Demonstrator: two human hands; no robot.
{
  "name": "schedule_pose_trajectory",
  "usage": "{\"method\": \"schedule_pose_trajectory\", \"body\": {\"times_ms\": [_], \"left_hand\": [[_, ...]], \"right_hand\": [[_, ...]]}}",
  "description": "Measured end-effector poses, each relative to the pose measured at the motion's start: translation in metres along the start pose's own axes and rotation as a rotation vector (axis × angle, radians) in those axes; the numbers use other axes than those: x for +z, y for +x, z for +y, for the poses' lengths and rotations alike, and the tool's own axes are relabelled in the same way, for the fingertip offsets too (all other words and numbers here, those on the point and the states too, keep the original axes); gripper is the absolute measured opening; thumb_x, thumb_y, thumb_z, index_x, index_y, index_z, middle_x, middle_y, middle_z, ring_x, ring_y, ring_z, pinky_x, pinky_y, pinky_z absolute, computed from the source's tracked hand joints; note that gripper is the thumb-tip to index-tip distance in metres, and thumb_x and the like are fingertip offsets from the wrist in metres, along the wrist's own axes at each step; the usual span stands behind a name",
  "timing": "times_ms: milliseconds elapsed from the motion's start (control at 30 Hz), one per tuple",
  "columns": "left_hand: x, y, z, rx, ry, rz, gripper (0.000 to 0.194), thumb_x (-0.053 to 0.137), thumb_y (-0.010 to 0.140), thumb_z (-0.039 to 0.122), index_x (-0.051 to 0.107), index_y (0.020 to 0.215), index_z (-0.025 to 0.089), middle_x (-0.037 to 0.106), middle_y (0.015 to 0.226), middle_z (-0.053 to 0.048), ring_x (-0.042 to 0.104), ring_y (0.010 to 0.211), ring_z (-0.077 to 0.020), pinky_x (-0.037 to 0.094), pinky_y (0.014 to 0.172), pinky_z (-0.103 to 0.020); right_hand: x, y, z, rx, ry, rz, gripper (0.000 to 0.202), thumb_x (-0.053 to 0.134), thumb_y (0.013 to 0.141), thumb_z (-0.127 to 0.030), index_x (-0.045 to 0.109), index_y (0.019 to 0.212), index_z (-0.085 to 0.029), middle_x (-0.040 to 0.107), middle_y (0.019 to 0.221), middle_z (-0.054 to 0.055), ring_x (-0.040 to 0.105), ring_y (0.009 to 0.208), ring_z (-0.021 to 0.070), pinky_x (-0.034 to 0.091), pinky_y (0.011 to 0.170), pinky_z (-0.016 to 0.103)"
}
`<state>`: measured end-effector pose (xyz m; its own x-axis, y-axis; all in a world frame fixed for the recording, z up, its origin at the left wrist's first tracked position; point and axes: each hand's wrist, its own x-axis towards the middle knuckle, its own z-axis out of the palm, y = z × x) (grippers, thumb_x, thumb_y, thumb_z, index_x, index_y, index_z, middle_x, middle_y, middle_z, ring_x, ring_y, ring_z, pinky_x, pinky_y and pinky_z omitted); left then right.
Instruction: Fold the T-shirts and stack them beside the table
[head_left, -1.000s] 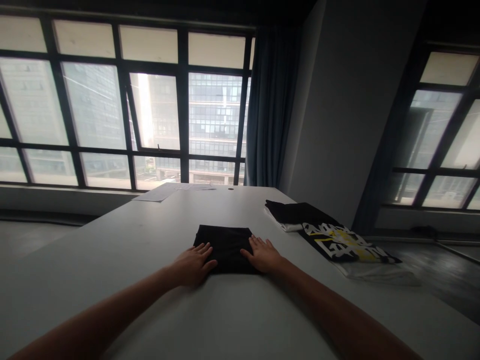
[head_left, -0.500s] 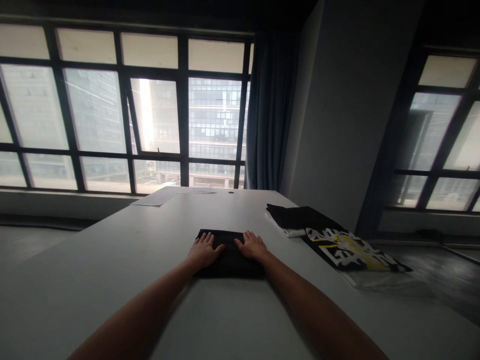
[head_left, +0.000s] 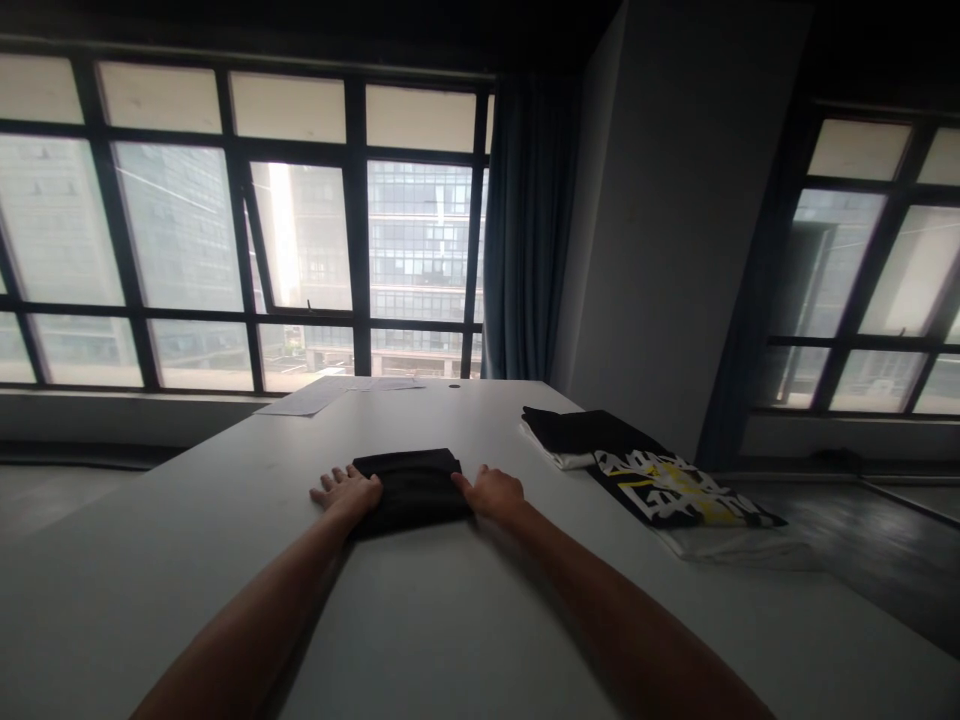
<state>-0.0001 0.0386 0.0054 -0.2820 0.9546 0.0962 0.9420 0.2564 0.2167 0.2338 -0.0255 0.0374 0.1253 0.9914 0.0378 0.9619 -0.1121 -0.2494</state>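
A folded black garment (head_left: 411,492) lies as a flat rectangle on the white table (head_left: 420,640), turned slightly askew. My left hand (head_left: 346,494) rests at its left edge, fingers spread over the tabletop and the thumb touching the cloth. At the right edge, my right hand (head_left: 493,492) has its fingers curled and its thumb on the fabric, pinching the side. What kind of garment it is cannot be made out.
To the right lies a pile of folded clothes, with a black shirt with white and yellow lettering (head_left: 679,490) and white fabric below. Papers (head_left: 304,400) sit at the table's far left, near a small round hole (head_left: 454,386). Windows and a blue curtain (head_left: 525,230) stand beyond.
Both hands have slid from lying flat on top of the black garment to its two side edges. The garment has shifted left and turned a little in view; the right fingers have curled.
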Motion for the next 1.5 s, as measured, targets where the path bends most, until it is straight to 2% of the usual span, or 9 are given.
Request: {"method": "schedule_pose_trajectory", "body": {"times_ms": [100, 267, 333, 600, 800, 967, 1067, 1200, 1500], "left_hand": [[-0.003, -0.01, -0.002, 0.041, -0.017, 0.058, 0.067, 0.023, 0.096, 0.041, 0.027, 0.154, 0.009, 0.019, 0.163, -0.021, 0.019, 0.149, -0.0403, 0.021, 0.111, -0.068], [-0.003, -0.041, 0.005, 0.699, -0.058, -0.05, 0.061, 0.023, 0.097, 0.054, 0.037, 0.151, 0.028, 0.022, 0.164, -0.004, 0.013, 0.152, -0.0284, 0.015, 0.118, -0.062], [-0.002, -0.05, 0.006, 0.821, -0.044, -0.149, 0.06, 0.023, 0.098, 0.055, 0.037, 0.151, 0.031, 0.027, 0.163, -0.002, 0.016, 0.152, -0.0253, 0.015, 0.119, -0.058], [-0.003, -0.073, 0.006, 0.838, -0.08, -0.191, 0.066, 0.019, 0.098, 0.06, 0.033, 0.153, 0.028, 0.025, 0.163, -0.004, 0.014, 0.152, -0.0277, 0.012, 0.12, -0.06], [-0.009, -0.102, 0.009, 0.919, -0.167, -0.329, 0.072, 0.018, 0.095, 0.067, 0.026, 0.156, 0.03, 0.016, 0.165, -0.002, 0.008, 0.153, -0.0284, 0.007, 0.12, -0.061], [-0.029, -0.071, -0.014, 0.842, -0.199, -0.191, 0.064, 0.023, 0.097, 0.061, 0.036, 0.152, 0.031, 0.034, 0.16, -0.001, 0.028, 0.148, -0.0234, 0.02, 0.121, -0.046], [-0.028, -0.043, -0.038, 0.704, -0.117, -0.097, 0.063, 0.021, 0.098, 0.055, 0.042, 0.149, 0.023, 0.038, 0.158, -0.006, 0.031, 0.147, -0.0253, 0.022, 0.12, -0.049], [-0.011, -0.029, -0.059, 0.636, -0.011, -0.112, 0.061, 0.022, 0.098, 0.048, 0.047, 0.146, 0.021, 0.039, 0.158, -0.009, 0.03, 0.147, -0.0269, 0.025, 0.118, -0.052], [-0.004, -0.031, -0.056, 0.662, 0.047, -0.065, 0.061, 0.027, 0.096, 0.049, 0.05, 0.143, 0.019, 0.043, 0.155, -0.011, 0.034, 0.145, -0.0294, 0.029, 0.116, -0.049]], "right_hand": [[-0.001, 0.004, -0.001, 0.013, 0.066, -0.054, 0.077, 0.043, 0.085, -0.076, 0.067, 0.118, -0.011, 0.068, 0.122, 0.022, 0.063, 0.115, 0.0343, 0.049, 0.09, 0.039], [0.002, 0.01, 0.003, 0.016, 0.12, -0.067, 0.063, 0.052, 0.083, -0.07, 0.073, 0.1, -0.014, 0.074, 0.106, 0.018, 0.068, 0.106, 0.0315, 0.051, 0.083, 0.035], [0.003, 0.012, 0.003, 0.003, 0.143, -0.069, 0.056, 0.056, 0.084, -0.065, 0.073, 0.095, -0.012, 0.074, 0.102, 0.018, 0.069, 0.101, 0.0308, 0.053, 0.079, 0.033], [0.009, 0.017, -0.001, 0.079, 0.603, -0.24, 0.044, 0.066, 0.083, -0.052, 0.067, 0.096, -0.01, 0.072, 0.082, 0.008, 0.064, 0.054, 0.0161, 0.051, 0.046, 0.025], [-0.006, 0.009, 0.005, -0.023, 0.464, -0.215, 0.044, 0.084, 0.064, -0.048, 0.074, 0.087, -0.012, 0.075, 0.084, 0.008, 0.069, 0.081, 0.0222, 0.055, 0.067, 0.025], [-0.027, 0.008, 0.023, -0.077, 0.28, -0.244, 0.044, 0.084, 0.063, -0.041, 0.077, 0.099, -0.017, 0.075, 0.086, 0.006, 0.069, 0.085, 0.0235, 0.053, 0.073, 0.029], [-0.048, 0.015, 0.048, -0.094, 0.2, -0.182, 0.041, 0.082, 0.066, -0.033, 0.075, 0.102, -0.015, 0.075, 0.091, 0.007, 0.069, 0.086, 0.0237, 0.051, 0.071, 0.028], [-0.089, 0.024, 0.099, -0.092, 0.034, 0.087, 0.042, 0.075, 0.069, -0.019, 0.07, 0.111, -0.015, 0.073, 0.106, 0.008, 0.067, 0.096, 0.0219, 0.049, 0.079, 0.025], [-0.163, 0.03, 0.214, -0.012, -0.199, 0.403, 0.047, 0.07, 0.075, -0.022, 0.061, 0.121, -0.017, 0.07, 0.115, 0.011, 0.065, 0.104, 0.0241, 0.046, 0.086, 0.03]]}}
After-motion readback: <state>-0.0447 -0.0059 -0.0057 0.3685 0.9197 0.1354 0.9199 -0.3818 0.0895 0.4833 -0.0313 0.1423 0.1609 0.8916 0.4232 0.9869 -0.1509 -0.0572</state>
